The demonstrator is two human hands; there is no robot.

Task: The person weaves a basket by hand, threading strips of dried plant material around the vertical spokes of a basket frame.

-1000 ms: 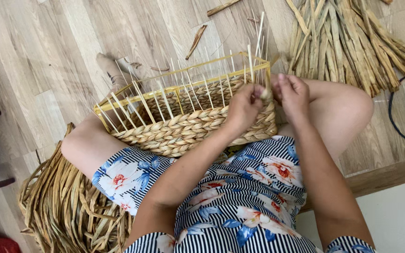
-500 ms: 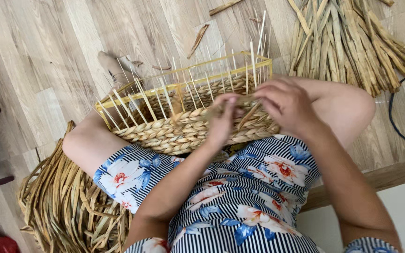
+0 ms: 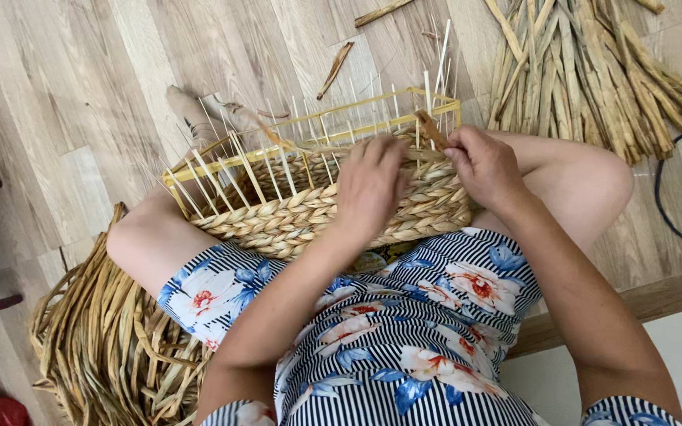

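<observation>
A half-woven straw basket point(image 3: 278, 221) rests on my lap, its yellow frame point(image 3: 309, 130) and thin upright ribs sticking up above the braided rows. My left hand point(image 3: 371, 185) lies on the top edge of the weave, fingers curled over a straw strand. At the basket's right corner, my right hand point(image 3: 485, 166) pinches the brown end of a straw strand point(image 3: 432, 130).
A pile of dried straw stalks point(image 3: 593, 71) lies on the wooden floor at top right. Another bundle of straw point(image 3: 112, 347) sits by my left leg. Loose straw bits point(image 3: 335, 69) lie beyond the basket. A dark cable loop point(image 3: 672, 205) is at the right edge.
Both hands have shifted along the basket's top edge: the left hand moved toward the middle of the rim, while the right hand went from the corner inward and back to the corner.
</observation>
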